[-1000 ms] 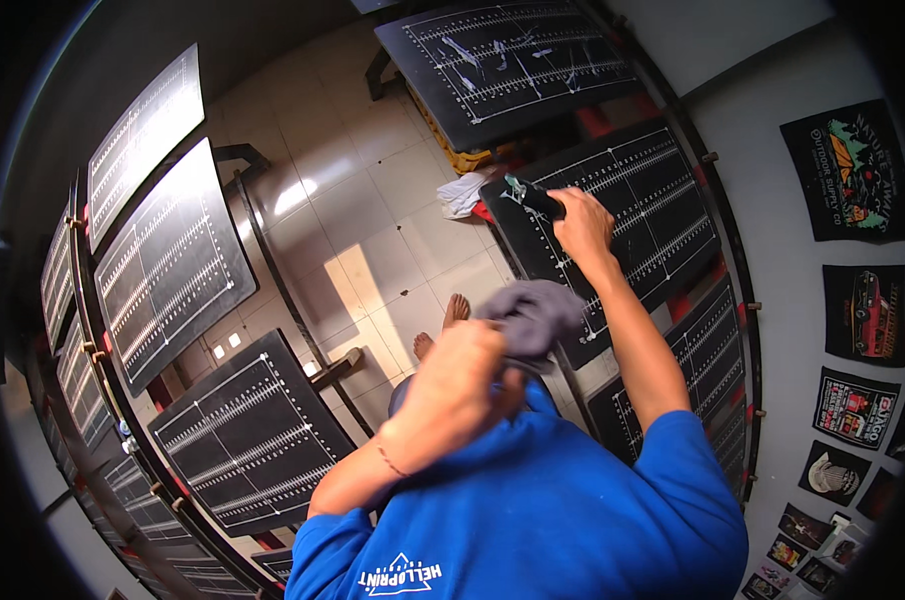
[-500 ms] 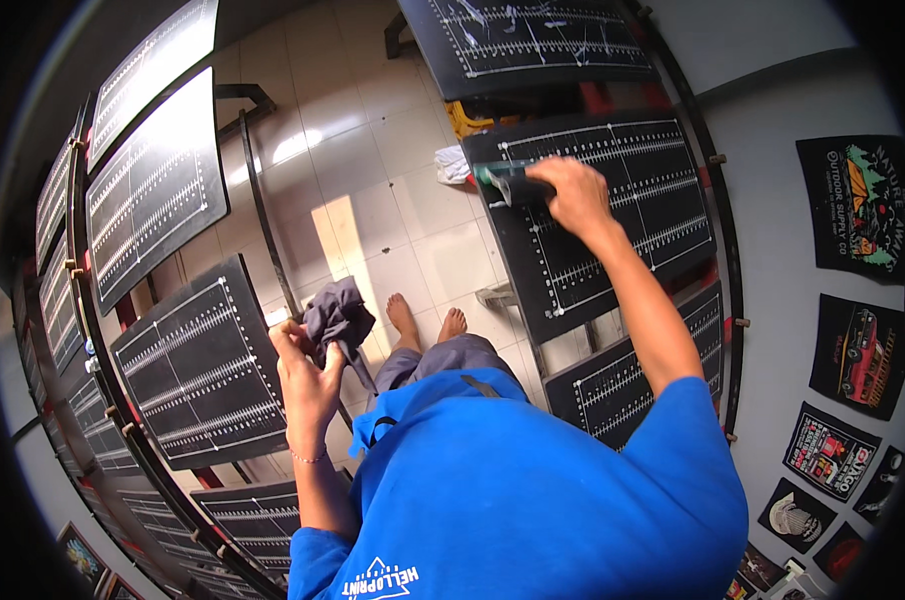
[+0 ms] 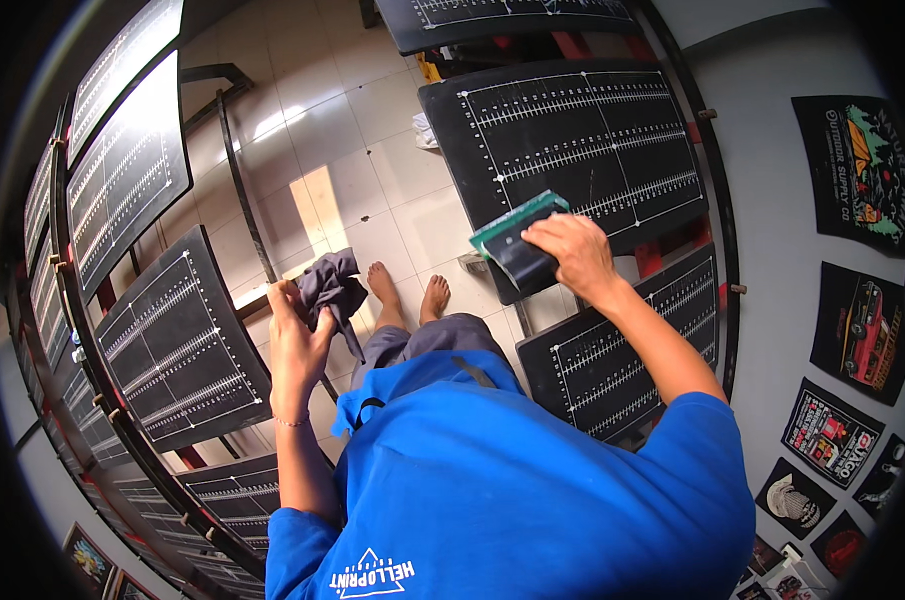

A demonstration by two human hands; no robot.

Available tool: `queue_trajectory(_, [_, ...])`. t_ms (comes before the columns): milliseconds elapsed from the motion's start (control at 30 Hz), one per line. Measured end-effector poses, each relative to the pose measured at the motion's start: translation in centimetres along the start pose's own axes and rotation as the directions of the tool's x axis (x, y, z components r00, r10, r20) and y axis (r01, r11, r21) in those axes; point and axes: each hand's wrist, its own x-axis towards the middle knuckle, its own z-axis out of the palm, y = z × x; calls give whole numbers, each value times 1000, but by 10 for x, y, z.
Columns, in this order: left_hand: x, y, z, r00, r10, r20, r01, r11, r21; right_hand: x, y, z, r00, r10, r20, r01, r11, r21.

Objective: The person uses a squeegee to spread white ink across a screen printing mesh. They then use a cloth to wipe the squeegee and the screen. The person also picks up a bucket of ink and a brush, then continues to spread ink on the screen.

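The large black rectangular printing board with white ruled grid lines (image 3: 583, 140) tilts ahead and to the right of the person, and its near lower corner is where the flat scraper with a green edge and dark blade (image 3: 518, 248) sits. The right hand (image 3: 570, 255) is the nearer of the 2 hands to that board; its fingers are clenched over the scraper's right end, and the tool's long axis runs from lower left up to upper right, across the board's corner. The left hand (image 3: 295, 340) is well apart, by a second black grid board (image 3: 178, 345), fingers grasping a crumpled dark grey cloth (image 3: 333, 288) that hangs above the pale tiled floor (image 3: 343, 190).
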Motion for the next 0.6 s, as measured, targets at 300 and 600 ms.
queue_trajectory(300, [-2,-10,-8,998,-60,-25,62,996,67,-43,48,-72,871,272,408,-354,925,139])
queue_trajectory(600, [78,-5,-14,995,-85,48,85,996,9,70,149,-57,717,636,286,-661,490,568])
